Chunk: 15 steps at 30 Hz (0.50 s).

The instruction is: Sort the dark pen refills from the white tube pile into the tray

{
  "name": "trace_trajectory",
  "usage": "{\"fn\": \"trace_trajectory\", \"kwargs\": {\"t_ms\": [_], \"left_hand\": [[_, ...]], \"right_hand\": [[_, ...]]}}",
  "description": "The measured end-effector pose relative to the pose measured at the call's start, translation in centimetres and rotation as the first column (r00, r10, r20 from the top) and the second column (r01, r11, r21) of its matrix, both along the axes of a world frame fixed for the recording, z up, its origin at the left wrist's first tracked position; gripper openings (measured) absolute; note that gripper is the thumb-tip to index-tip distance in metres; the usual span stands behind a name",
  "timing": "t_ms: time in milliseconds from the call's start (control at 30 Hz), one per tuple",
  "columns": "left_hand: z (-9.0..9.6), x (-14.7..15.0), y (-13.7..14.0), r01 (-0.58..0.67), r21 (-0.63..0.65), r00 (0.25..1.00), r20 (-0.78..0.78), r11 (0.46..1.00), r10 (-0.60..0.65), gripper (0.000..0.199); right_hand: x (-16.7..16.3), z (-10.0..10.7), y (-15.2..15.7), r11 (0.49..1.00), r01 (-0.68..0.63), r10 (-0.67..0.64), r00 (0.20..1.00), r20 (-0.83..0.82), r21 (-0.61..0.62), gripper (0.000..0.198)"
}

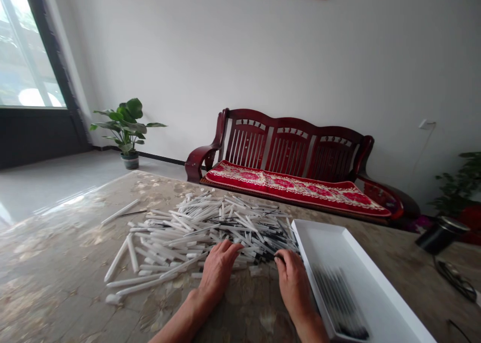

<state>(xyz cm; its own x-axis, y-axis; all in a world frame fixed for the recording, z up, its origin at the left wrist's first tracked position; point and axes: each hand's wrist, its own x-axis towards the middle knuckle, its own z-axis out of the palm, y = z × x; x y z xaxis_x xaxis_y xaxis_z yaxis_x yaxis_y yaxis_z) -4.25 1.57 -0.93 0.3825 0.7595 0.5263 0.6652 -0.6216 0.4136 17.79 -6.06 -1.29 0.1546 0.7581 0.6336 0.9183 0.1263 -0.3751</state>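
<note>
A broad heap of slim white pens [195, 218], some with black or grey parts, is spread over the table. My left hand [220, 264] rests at the heap's near edge, its fingers bent together towards the right; what lies between them is hidden. To its right, my right hand [292, 278] is closed, with thumb and forefinger pinched on a small dark end, apparently of a pen. Just beside that hand stands a shallow white box [361, 263]. Inside its near left part lies a row of thin clear-and-dark pens [340, 298], somewhat blurred.
A patterned cloth covers the table [67, 278]. One white pen [120, 211] and a thin dark stick [131, 213] lie apart at the left. To the right are a black cylinder [441, 234] and a dark cable [454, 278]. A wooden bench [289, 142] stands behind the table.
</note>
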Motion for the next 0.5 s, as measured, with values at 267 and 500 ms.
{"fn": "trace_trajectory", "kwargs": {"t_ms": [267, 500], "left_hand": [[-0.18, -0.08, 0.04, 0.010, 0.019, 1.000, -0.005, 1.000, -0.010, 0.026], [0.45, -0.13, -0.24, 0.077, 0.036, 0.994, -0.084, 0.996, -0.073, 0.024]], "right_hand": [[-0.13, 0.38, 0.13, 0.999, -0.028, 0.029, 0.999, -0.033, 0.030, 0.021], [-0.34, 1.10, -0.19, 0.998, -0.056, 0.056, 0.997, 0.057, 0.000, 0.015]]}}
